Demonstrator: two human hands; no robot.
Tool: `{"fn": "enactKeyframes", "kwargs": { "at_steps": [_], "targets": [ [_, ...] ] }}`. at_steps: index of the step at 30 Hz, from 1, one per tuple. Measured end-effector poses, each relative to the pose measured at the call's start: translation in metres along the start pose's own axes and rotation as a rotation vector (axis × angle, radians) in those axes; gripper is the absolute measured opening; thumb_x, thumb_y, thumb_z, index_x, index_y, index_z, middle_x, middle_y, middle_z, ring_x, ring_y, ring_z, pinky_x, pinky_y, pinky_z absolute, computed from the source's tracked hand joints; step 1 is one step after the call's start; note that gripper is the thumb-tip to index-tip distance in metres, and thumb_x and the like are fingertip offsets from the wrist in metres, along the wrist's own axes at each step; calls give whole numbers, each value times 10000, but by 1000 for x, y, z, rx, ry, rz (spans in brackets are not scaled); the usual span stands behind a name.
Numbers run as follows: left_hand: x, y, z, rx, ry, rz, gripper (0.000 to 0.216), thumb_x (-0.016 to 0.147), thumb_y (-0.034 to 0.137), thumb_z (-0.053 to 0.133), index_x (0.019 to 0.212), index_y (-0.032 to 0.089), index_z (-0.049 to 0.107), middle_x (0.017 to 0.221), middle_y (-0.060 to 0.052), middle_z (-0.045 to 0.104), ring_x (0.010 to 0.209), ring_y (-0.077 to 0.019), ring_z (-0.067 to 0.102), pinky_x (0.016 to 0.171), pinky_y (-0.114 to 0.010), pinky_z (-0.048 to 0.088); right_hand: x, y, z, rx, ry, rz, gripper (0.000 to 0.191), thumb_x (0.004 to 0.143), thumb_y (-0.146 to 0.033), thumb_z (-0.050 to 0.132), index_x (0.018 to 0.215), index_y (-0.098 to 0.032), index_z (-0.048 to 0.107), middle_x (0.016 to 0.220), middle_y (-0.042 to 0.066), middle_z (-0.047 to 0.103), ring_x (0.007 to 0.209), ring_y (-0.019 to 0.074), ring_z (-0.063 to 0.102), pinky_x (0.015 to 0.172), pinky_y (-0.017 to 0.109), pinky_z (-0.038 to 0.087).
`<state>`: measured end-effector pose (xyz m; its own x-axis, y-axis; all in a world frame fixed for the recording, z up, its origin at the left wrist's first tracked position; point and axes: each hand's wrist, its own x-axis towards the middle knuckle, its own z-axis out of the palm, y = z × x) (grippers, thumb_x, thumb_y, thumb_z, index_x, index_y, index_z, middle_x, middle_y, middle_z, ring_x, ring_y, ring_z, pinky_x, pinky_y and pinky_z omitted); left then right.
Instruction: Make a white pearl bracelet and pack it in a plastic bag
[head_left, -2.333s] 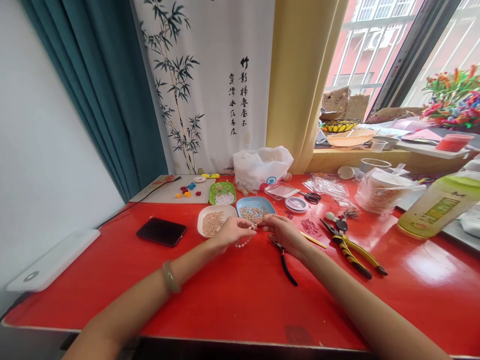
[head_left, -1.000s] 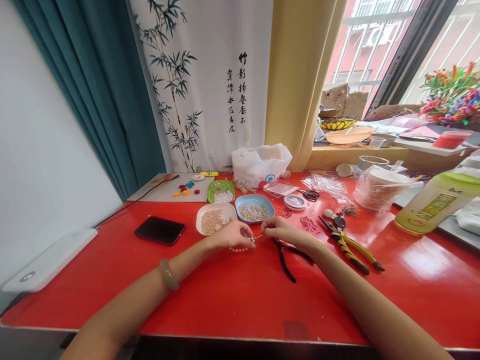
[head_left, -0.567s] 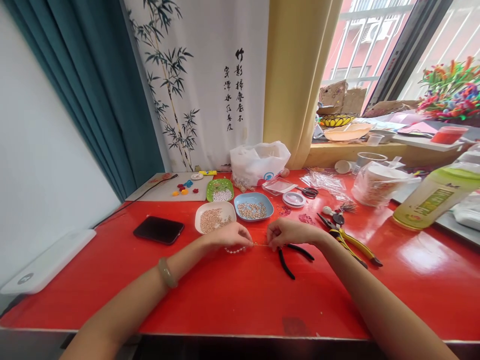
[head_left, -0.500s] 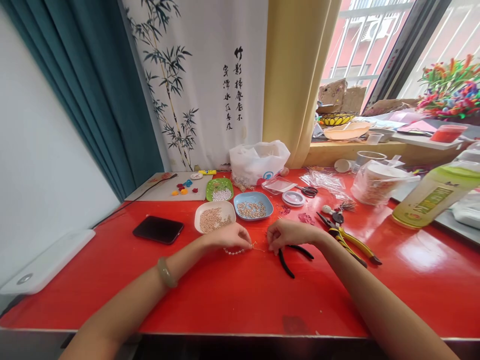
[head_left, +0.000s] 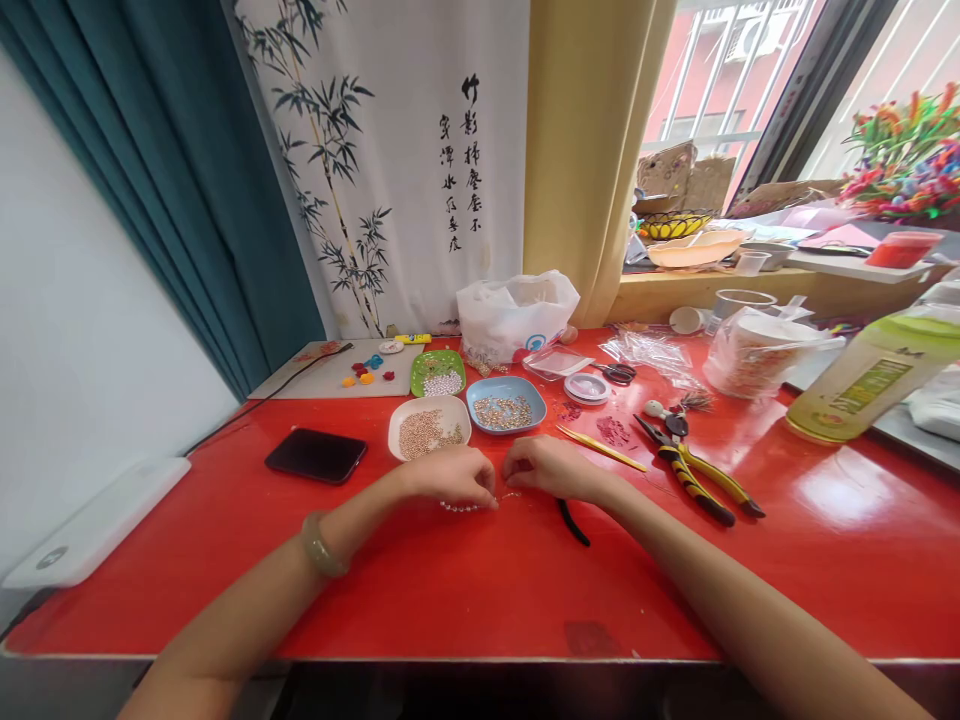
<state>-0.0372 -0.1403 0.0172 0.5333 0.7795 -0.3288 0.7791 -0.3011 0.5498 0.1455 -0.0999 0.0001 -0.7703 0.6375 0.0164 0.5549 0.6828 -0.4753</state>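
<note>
The work area is a red table [head_left: 465, 600] set before a teal curtain [head_left: 150, 170], a yellow curtain [head_left: 592, 150] and a white hanging [head_left: 412, 200] bearing painted bamboo and characters. On the table's right side, a green-labelled bottle [head_left: 874, 385] leans at a tilt; at the rear stands a white plastic bag [head_left: 514, 312]. Yellow-and-black pliers [head_left: 699, 478] lie to the right, a dark phone [head_left: 316, 456] to the left. Between them sit a cream dish [head_left: 406, 414] and a blue dish [head_left: 486, 391], both holding small golden beads. The left hand [head_left: 461, 475], a bangle [head_left: 321, 545] on its wrist, has its fingertips pinched together on a bead strand [head_left: 459, 507], which curves out beneath the palm, near the table surface. The right hand [head_left: 544, 466], just beside it, has its fingers curled together above a fine strand [head_left: 512, 494]; whether they grip it cannot be told. Yellow tweezers [head_left: 604, 450] lie beyond the right wrist
</note>
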Motion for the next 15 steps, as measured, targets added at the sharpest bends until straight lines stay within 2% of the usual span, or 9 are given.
{"fn": "enactKeyframes", "kwargs": {
  "at_steps": [5,11,13,15],
  "targets": [
    [-4,3,-4,68,8,34,129,638,309,586,633,202,657,603,-22,631,546,-137,519,493,-235,330,0,-1,3,-80,50,14,135,723,-123,517,725,-183,638,799,33,630,704,137,551,623,213,368],
    [-6,3,-7,131,157,20,126,609,329,618,586,211,657,575,-17,622,563,-142,518,503,-238,292,-2,-3,-4,-113,66,12,146,740,-116,492,735,-177,625,799,45,627,733,147,558,654,219,367],
    [-7,0,-11,139,217,6,98,624,295,599,627,220,663,634,-15,642,609,-150,537,529,-240,305,-4,-4,-9,-110,52,-3,144,726,-108,502,734,-179,627,798,37,631,722,141,563,643,211,371],
    [-7,-3,-16,153,302,-19,118,655,276,562,680,227,666,713,-17,659,675,-163,554,567,-245,325,-7,-5,-14,-91,-18,-31,133,705,-111,523,727,-184,632,784,25,639,690,135,566,614,203,373]
  ]
}}
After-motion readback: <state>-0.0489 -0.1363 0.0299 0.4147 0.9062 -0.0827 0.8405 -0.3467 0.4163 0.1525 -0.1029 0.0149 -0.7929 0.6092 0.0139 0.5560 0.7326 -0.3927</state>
